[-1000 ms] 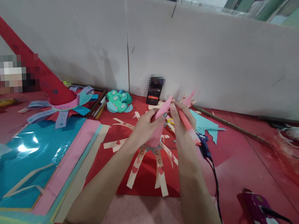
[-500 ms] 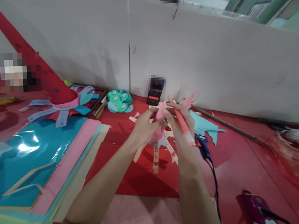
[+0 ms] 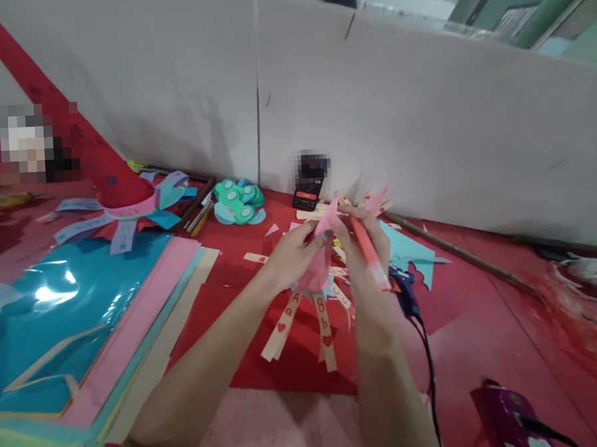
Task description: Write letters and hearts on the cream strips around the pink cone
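A pink paper cone [image 3: 317, 273] is pinched at its narrow upper part by my left hand [image 3: 300, 251], which is closed on it. Lettered cream paper strips hang from its lower rim, among them an "A a" strip [image 3: 282, 326] and a "B b" strip [image 3: 325, 329], each with a red heart. My right hand [image 3: 363, 232] is closed around an orange-red marker [image 3: 366, 245] with a pale end, which slants down over the wrist. Fingers of that hand also touch the cone near its tip. Red paper [image 3: 291, 367] lies below the cone.
A phone [image 3: 310, 183] leans against the wall. Green paper cutouts [image 3: 240, 201] lie left of it. Stacked coloured sheets [image 3: 134, 325] and a tall red cone [image 3: 99, 154] are at left. A glue gun [image 3: 406, 288], its cord, a stick [image 3: 460, 258] and a purple device [image 3: 509, 416] are at right.
The pink cone has turned and tilted in my hands. Its strips have swung: the "A a" strip now faces me and the "B b" strip sits further right and lower. Both hands keep their holds.
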The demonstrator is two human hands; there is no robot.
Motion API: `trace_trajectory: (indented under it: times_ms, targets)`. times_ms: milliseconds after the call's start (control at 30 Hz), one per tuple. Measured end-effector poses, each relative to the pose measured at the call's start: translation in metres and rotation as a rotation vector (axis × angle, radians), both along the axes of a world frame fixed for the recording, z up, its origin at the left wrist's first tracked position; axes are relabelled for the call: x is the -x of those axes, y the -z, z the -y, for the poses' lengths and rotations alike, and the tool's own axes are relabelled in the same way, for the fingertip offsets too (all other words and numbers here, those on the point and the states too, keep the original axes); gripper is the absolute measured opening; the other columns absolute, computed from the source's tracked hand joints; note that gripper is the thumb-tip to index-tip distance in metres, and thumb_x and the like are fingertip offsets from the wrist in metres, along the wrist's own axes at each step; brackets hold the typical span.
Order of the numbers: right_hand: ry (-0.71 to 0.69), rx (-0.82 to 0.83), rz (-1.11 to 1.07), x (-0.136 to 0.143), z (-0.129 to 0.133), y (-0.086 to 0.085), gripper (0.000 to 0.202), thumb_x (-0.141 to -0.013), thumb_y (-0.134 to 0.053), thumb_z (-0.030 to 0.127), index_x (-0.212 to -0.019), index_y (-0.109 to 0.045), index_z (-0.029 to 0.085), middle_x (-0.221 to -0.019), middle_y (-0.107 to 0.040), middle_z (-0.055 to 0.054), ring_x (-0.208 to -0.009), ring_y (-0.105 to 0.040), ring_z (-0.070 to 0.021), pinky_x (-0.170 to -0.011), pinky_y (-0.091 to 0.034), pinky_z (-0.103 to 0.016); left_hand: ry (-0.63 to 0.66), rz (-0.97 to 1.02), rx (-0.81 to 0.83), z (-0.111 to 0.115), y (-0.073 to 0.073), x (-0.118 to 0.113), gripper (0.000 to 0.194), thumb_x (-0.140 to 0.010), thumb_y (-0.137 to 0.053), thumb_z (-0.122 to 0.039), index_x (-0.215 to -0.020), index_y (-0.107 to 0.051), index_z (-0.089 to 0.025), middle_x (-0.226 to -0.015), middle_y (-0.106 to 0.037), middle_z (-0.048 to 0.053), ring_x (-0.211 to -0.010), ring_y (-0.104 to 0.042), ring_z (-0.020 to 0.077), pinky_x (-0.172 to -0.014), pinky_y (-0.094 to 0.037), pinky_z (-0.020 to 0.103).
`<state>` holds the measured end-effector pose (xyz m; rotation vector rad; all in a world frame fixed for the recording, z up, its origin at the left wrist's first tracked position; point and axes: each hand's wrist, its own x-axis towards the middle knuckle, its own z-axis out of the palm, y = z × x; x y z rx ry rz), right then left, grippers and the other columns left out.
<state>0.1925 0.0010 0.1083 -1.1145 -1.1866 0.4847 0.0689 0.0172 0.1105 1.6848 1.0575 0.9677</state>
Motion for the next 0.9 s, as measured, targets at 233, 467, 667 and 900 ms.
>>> trace_trajectory:
  times_ms: [233, 467, 667, 900]
  targets:
    - [-0.068, 0.039, -0.001, 0.0016, -0.0002, -0.0007, 0.025, -0.074, -0.073, 0.037, -0.093, -0.068, 0.023, -0.107, -0.073, -0.006, -0.096, -0.07, -0.0186, -0.085, -0.058, -0.036, -0.094, 0.017, -0.022, 0.0012, -0.0019, 0.0012, 0.033, -0.081, -0.065, -0.02, -0.113, -0.066, -0.02, -0.114, -0.07, 0.005, -0.104, -0.063, 0.02, -0.091, -0.048, 0.03]
    - [-0.008, 0.011, 0.05, 0.0006, -0.0017, -0.0002, 0.022, -0.073, -0.073, 0.037, -0.087, -0.067, 0.023, -0.087, -0.074, -0.001, -0.082, -0.07, -0.0173, -0.081, -0.059, -0.038, -0.136, -0.064, -0.113, 0.0035, -0.0014, -0.0001, 0.029, -0.079, -0.071, -0.025, -0.108, -0.068, -0.02, -0.11, -0.069, 0.005, -0.1, -0.063, 0.0204, -0.089, -0.048, 0.03]
    - [-0.001, -0.066, -0.025, -0.0003, 0.0003, 0.0011, 0.023, -0.08, -0.068, 0.034, -0.1, -0.069, 0.022, -0.115, -0.072, -0.007, -0.118, -0.063, -0.0223, -0.106, -0.048, -0.045, -0.052, -0.017, -0.076, 0.0034, 0.0011, -0.0011, 0.028, -0.085, -0.063, -0.028, -0.112, -0.066, -0.021, -0.116, -0.069, 0.004, -0.107, -0.063, 0.0213, -0.092, -0.047, 0.031]
    - [-0.003, -0.064, -0.016, -0.0001, -0.002, 0.0056, 0.024, -0.083, -0.065, 0.034, -0.102, -0.069, 0.022, -0.117, -0.071, -0.007, -0.113, -0.065, -0.0212, -0.105, -0.048, -0.043, -0.031, -0.005, -0.029, 0.0044, -0.0002, 0.0003, 0.028, -0.085, -0.063, -0.03, -0.111, -0.065, -0.021, -0.116, -0.07, 0.005, -0.103, -0.065, 0.0217, -0.089, -0.049, 0.033]
